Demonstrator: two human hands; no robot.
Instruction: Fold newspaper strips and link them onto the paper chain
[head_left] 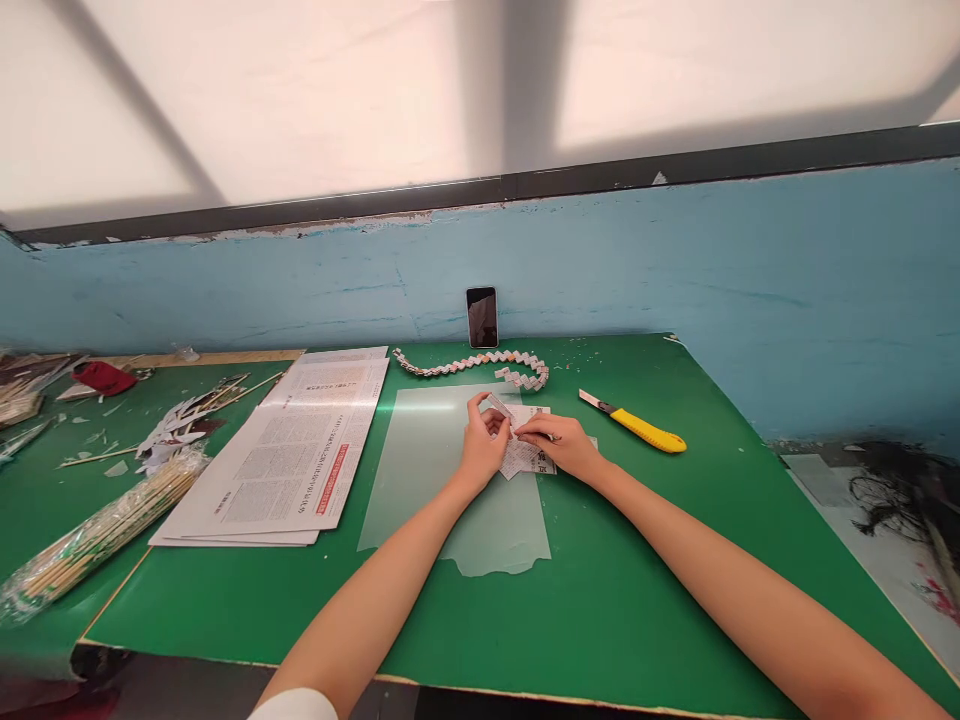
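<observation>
My left hand (484,440) is closed on a small folded strip of newspaper (499,404), gripped between thumb and fingers. From the right, my right hand (559,445) pinches the lower end of the same strip. Beneath the hands lie cut pieces of newspaper (529,460) with large printed characters, resting on a translucent plastic sheet (420,470). A zigzag chain of folded paper (480,360) curves across the table just beyond the hands. To the right lies a yellow utility knife (645,430), its blade pointing toward the upper left.
A stack of newspapers (300,450) lies on the left of the green table (615,590). Farther left are bamboo sticks (112,530) in plastic wrap, paper scraps (176,430) and a red object (105,377). A phone (482,317) leans against the blue wall (645,260).
</observation>
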